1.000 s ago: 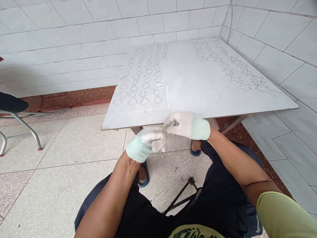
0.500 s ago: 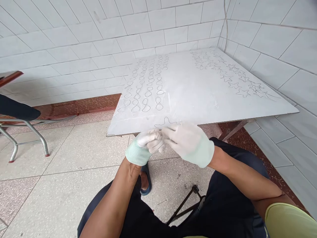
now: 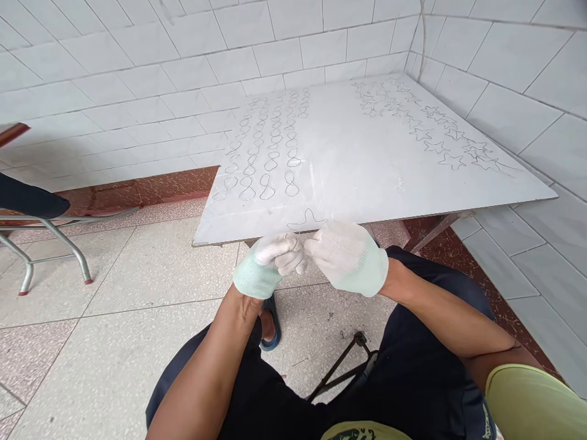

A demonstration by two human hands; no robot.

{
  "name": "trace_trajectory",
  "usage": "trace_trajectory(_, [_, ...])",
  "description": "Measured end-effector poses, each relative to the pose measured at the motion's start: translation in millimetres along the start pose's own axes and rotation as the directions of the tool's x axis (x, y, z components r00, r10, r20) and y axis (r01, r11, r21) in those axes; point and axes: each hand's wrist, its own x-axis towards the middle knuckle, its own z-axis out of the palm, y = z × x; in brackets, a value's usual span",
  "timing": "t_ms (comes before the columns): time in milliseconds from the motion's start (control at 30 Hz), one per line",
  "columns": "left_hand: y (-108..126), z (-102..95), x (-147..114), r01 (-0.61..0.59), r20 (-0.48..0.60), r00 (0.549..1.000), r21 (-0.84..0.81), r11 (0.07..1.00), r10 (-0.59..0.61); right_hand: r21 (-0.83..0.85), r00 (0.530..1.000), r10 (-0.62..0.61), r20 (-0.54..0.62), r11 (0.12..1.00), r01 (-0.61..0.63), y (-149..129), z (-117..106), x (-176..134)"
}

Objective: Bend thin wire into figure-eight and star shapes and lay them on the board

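In front of the near edge of the white board [image 3: 358, 165], both my white-gloved hands come together at a thin wire bent into star points [image 3: 308, 212]. My left hand [image 3: 279, 255] is closed, pinching the wire between thumb and forefinger. Close beside it, my right hand [image 3: 345, 252] is closed too, its fingertips pinched on the wire. The bent points stick up past the fingers over the board's edge. The wire's lower part is hidden by the gloves.
Figure-eight wire shapes [image 3: 290, 182] lie in rows on the board's left. Wire stars [image 3: 452, 161] lie along its right side. Tiled walls border the board. A metal-legged stool [image 3: 68, 252] stands at left, and a dark metal frame [image 3: 339, 370] is between my legs.
My right hand's fingers, stretched out over the wire before, have drawn in to a pinch. My left hand keeps its hold. The view has shifted slightly.
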Motion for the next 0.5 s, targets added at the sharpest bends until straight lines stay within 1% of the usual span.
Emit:
trace_trajectory(100, [1,1.5,-1,0.019,-0.052,0.998,-0.001,1.0,-0.019,-0.059,0.997,-0.066,0.031,0.996,0.068,-3,-6,0])
trace_trajectory(200, [2,0.5,-2,0.038,-0.082,0.996,0.015,0.999,-0.037,-0.061,0.997,-0.083,0.009,0.995,0.083,-3,-6,-2])
trace_trajectory(333, [-1,-6.6,1,-0.017,-0.025,1.0,0.038,0.999,0.018,-0.058,0.997,-0.063,-0.038,0.996,0.061,-3,-5,-2])
trace_trajectory(400, [-4,-10.7,4,-0.027,-0.026,0.999,0.084,0.996,0.029,-0.06,0.997,-0.068,-0.038,0.996,0.066,-5,-5,-1])
trace_trajectory(500, [-7,-15.0,7,-0.037,-0.075,0.996,0.192,0.981,0.052,-0.045,0.999,-0.044,-0.022,0.998,0.043,-9,-6,3])
